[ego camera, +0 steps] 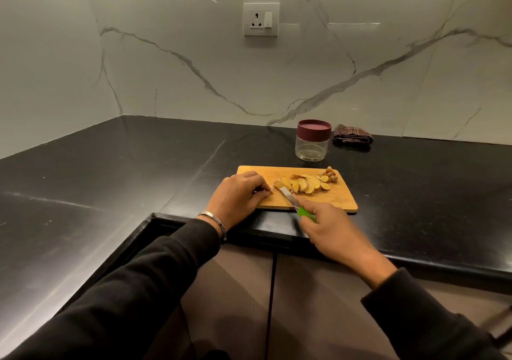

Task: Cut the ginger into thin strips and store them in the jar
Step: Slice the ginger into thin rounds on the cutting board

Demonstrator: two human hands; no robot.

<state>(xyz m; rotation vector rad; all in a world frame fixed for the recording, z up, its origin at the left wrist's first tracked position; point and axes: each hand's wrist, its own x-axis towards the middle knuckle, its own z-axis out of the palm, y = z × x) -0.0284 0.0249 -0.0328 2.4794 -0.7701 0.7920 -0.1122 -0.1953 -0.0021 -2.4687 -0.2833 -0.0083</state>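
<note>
A wooden cutting board [332, 201] lies on the black counter near its front edge. Several pale ginger slices [304, 184] lie fanned across the board, with brown ginger trimmings [329, 176] at its far right corner. My left hand [238, 196] rests on the board's left end, its fingertips pinching a small piece of ginger [268, 192]. My right hand [329, 226] grips a knife [288, 197] by its green handle, the blade angled toward the slices. Behind the board stands a clear jar [311, 149] with a maroon lid on it.
A folded dark checked cloth [352, 135] lies right of the jar against the marble wall. A wall socket [261, 19] sits above. The black counter [110, 165] wraps around to the left. Cabinet doors [277, 304] are below its edge.
</note>
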